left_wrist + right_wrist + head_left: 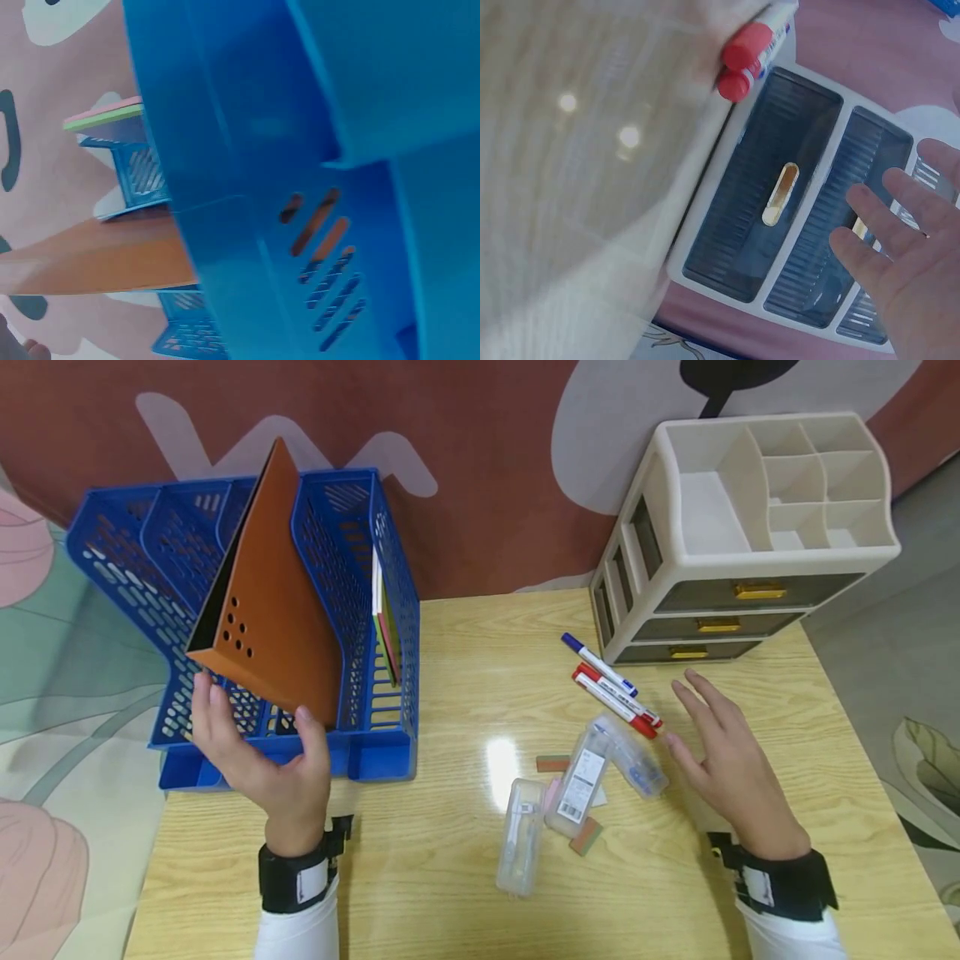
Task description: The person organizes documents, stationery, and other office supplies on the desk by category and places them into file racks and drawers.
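A brown file holder (pixel 277 602) leans tilted in a blue file rack (pixel 360 610) at the table's left. My left hand (pixel 258 752) is spread under its lower edge, the thumb and straight fingertips touching it. The left wrist view shows the blue file rack (pixel 300 165) close up and the brown file holder (pixel 90 255). My right hand (pixel 720 752) hovers open and flat above the table, just right of two red markers (pixel 618 697) and several clear plastic cases (pixel 588 768). It holds nothing. In the right wrist view my fingers (pixel 900 240) lie before grey drawers (pixel 780 195).
A beige drawer organizer (pixel 750 527) with open top compartments stands at the back right. A blue marker (pixel 600 664) lies beside the red ones. Small brown blocks (pixel 552 763) sit among the cases. Thin books (pixel 384 610) stand in the rack's rightmost slot.
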`<state>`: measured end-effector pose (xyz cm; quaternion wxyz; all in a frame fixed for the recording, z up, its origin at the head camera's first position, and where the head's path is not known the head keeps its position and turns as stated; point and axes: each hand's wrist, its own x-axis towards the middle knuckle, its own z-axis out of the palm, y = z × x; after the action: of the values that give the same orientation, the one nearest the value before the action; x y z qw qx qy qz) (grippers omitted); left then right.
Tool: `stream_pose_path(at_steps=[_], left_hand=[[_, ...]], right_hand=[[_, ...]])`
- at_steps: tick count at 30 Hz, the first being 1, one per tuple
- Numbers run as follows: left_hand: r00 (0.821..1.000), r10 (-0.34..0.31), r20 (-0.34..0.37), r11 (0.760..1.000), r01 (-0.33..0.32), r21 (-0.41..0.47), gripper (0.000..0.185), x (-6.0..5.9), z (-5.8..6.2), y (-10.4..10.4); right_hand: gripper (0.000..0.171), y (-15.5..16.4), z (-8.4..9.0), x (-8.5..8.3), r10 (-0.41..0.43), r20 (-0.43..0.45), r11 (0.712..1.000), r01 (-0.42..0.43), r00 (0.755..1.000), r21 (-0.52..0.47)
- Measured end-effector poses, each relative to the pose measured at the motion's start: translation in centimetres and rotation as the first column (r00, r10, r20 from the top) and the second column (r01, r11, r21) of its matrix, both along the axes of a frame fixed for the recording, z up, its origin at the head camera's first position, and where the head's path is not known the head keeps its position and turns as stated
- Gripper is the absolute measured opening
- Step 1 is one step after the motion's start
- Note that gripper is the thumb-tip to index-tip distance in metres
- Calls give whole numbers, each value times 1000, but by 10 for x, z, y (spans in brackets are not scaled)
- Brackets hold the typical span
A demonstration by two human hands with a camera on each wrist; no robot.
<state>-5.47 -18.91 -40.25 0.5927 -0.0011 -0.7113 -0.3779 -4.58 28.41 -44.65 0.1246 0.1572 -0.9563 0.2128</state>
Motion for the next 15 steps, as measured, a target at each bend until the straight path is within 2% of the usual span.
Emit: stream_pose_path(at_steps=[2, 6, 11, 15], left_hand=[[998, 49, -33, 998, -51, -38, 48, 2, 1, 2], [995, 73, -67, 993, -79, -89, 43, 4, 6, 10], [997, 45, -66, 987, -55, -154, 42, 7, 7, 20], [1000, 2, -31, 974, -9, -225, 41, 8, 5, 26]], right_hand=[[78, 2, 2, -1, -7, -19, 1000, 7, 1000, -4], [76, 4, 4, -3, -9, -57, 1000, 9, 998, -1], [65, 8, 8, -6, -10, -88, 1000, 8, 996, -16], [72, 10, 13, -10, -11, -126, 999, 7, 992, -34]])
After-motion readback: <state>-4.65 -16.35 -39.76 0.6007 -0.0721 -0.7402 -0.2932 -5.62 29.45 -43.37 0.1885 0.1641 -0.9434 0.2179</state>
